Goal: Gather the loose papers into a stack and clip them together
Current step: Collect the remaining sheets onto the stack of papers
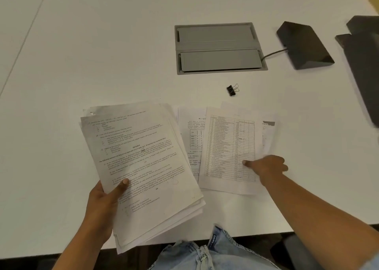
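Observation:
My left hand (106,196) grips a fanned stack of printed papers (143,163) by its lower left edge, thumb on top, tilted above the table's front edge. Loose papers lie flat on the white table (82,54) to the right: a sheet with a printed table (227,146) on top, another printed sheet (190,138) partly under it, more edges showing behind. My right hand (266,167) rests on the right edge of the table sheet, thumb pressing down on it. A black binder clip (232,89) lies alone beyond the papers, apart from both hands.
A grey cable hatch (219,48) is set into the table behind the clip. A dark wedge-shaped device (303,46) with a cable sits at its right, and dark objects (363,64) lie at the far right edge. My denim-covered lap (205,253) is below the table edge.

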Tool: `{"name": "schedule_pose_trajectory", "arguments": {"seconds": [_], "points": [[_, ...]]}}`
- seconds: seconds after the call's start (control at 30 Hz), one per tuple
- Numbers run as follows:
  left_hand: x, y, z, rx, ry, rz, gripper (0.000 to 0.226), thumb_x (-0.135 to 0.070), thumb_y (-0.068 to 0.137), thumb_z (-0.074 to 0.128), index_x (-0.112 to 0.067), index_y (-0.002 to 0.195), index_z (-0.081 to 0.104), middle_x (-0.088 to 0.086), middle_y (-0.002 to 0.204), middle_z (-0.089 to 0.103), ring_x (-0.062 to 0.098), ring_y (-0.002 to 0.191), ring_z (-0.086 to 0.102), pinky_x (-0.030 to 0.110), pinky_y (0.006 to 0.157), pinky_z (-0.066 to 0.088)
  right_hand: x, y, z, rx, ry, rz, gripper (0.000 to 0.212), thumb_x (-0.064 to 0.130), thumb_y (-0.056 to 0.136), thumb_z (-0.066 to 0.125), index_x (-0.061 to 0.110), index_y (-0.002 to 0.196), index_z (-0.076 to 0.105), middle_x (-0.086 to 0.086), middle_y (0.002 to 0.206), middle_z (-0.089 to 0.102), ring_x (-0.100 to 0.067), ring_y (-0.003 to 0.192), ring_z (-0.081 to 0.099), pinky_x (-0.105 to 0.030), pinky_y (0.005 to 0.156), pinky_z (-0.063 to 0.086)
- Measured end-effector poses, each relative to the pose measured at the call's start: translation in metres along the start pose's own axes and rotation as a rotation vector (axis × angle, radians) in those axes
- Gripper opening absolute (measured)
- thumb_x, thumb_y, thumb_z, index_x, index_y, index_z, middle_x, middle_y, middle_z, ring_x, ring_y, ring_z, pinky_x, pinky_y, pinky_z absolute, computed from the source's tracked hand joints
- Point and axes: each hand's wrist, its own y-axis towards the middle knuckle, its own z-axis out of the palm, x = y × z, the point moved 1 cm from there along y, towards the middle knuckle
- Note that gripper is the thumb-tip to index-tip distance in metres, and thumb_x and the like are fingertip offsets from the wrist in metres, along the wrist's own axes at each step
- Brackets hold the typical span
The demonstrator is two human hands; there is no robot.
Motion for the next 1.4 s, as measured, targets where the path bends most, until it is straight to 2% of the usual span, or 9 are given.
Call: {"name": "schedule_pose_trajectory", "arguments": {"seconds": [0.1, 0.2, 0.37, 0.6, 0.8, 0.93, 1.13, 1.23, 1.4], "points": [[0.000, 0.000, -0.002, 0.000, -0.001, 0.002, 0.023, -0.018, 0.090, 0.067, -0.026, 0.112, 0.064, -0.007, 0.090, 0.078, 0.031, 0.084, 0.072, 0.038, 0.057, 0.058, -0.009, 0.005, -0.002, 0.104, 0.333, 0.023, 0.093, 0.024, 0.055, 0.094, -0.002, 0.133, 0.050, -0.021, 0.132, 0.059, -0.038, 0.112, 0.060, -0.042, 0.090, 0.054], [0.000, 0.001, -0.002, -0.003, 0.001, 0.004, 0.025, -0.018, 0.091, 0.067, -0.026, 0.115, 0.062, -0.003, 0.099, 0.075, 0.033, 0.086, 0.071, 0.041, 0.059, 0.057, -0.017, 0.003, -0.010, 0.049, 0.308, -0.114, 0.073, 0.028, 0.080, 0.077, 0.002, 0.141, 0.045, -0.016, 0.143, 0.051, -0.036, 0.128, 0.050, -0.040, 0.103, 0.043], [0.004, 0.006, -0.006, 0.009, -0.019, 0.017, 0.029, -0.018, 0.091, 0.067, -0.027, 0.118, 0.061, 0.000, 0.108, 0.073, 0.035, 0.092, 0.070, 0.048, 0.067, 0.059, -0.031, -0.016, -0.044, -0.032, 0.362, -0.427, 0.027, 0.024, 0.091, 0.065, 0.005, 0.110, 0.067, -0.009, 0.102, 0.069, -0.032, 0.098, 0.065, -0.033, 0.083, 0.049], [0.008, 0.010, 0.001, 0.069, -0.043, 0.011, 0.035, -0.021, 0.090, 0.069, -0.024, 0.124, 0.060, 0.004, 0.113, 0.074, 0.034, 0.094, 0.073, 0.054, 0.074, 0.061, -0.032, -0.058, -0.090, 0.319, 0.856, -0.444, 0.019, 0.023, 0.093, 0.061, 0.017, 0.109, 0.069, -0.005, 0.110, 0.075, -0.022, 0.101, 0.071, -0.039, 0.091, 0.055], [-0.009, 0.000, 0.028, 0.191, -0.105, 0.012, 0.035, -0.029, 0.091, 0.065, -0.022, 0.125, 0.063, 0.002, 0.112, 0.076, 0.026, 0.100, 0.074, 0.052, 0.088, 0.058, -0.005, -0.104, -0.065, 0.582, 0.834, -0.551, 0.039, 0.031, 0.082, 0.065, 0.014, 0.117, 0.067, -0.006, 0.114, 0.074, -0.019, 0.104, 0.071, -0.031, 0.088, 0.056], [-0.020, -0.010, 0.048, 0.271, -0.166, 0.022, 0.047, -0.043, 0.088, 0.061, -0.024, 0.131, 0.061, 0.004, 0.121, 0.073, 0.028, 0.113, 0.068, 0.054, 0.097, 0.052, 0.008, -0.121, -0.045, 0.608, 0.769, -0.600, 0.031, 0.022, 0.091, 0.060, 0.008, 0.118, 0.067, -0.007, 0.112, 0.075, -0.022, 0.104, 0.071, -0.034, 0.091, 0.056], [-0.019, -0.010, 0.054, 0.226, -0.152, 0.040, 0.026, -0.013, 0.091, 0.066, -0.025, 0.115, 0.065, 0.001, 0.108, 0.077, 0.022, 0.096, 0.075, 0.041, 0.077, 0.062, 0.006, -0.116, -0.047, 0.526, 0.744, -0.616, 0.030, 0.027, 0.090, 0.062, 0.010, 0.114, 0.068, -0.004, 0.108, 0.076, -0.022, 0.101, 0.072, -0.033, 0.087, 0.057], [-0.017, -0.011, 0.052, 0.195, -0.169, 0.011, 0.026, -0.008, 0.095, 0.061, -0.025, 0.114, 0.065, 0.001, 0.109, 0.077, 0.024, 0.097, 0.074, 0.042, 0.079, 0.061, 0.001, -0.108, -0.059, 0.483, 0.834, -0.583, 0.041, 0.037, 0.080, 0.071, 0.012, 0.113, 0.068, -0.004, 0.108, 0.076, -0.022, 0.101, 0.072, -0.030, 0.083, 0.058], [-0.019, -0.015, 0.052, 0.183, -0.184, -0.042, 0.032, -0.001, 0.097, 0.048, -0.026, 0.109, 0.063, 0.001, 0.110, 0.075, 0.026, 0.097, 0.071, 0.043, 0.078, 0.059, 0.006, -0.112, -0.074, 0.544, 0.893, -0.561, 0.019, 0.016, 0.096, 0.054, 0.019, 0.109, 0.068, 0.004, 0.102, 0.077, -0.010, 0.092, 0.073, -0.018, 0.069, 0.057]]}}
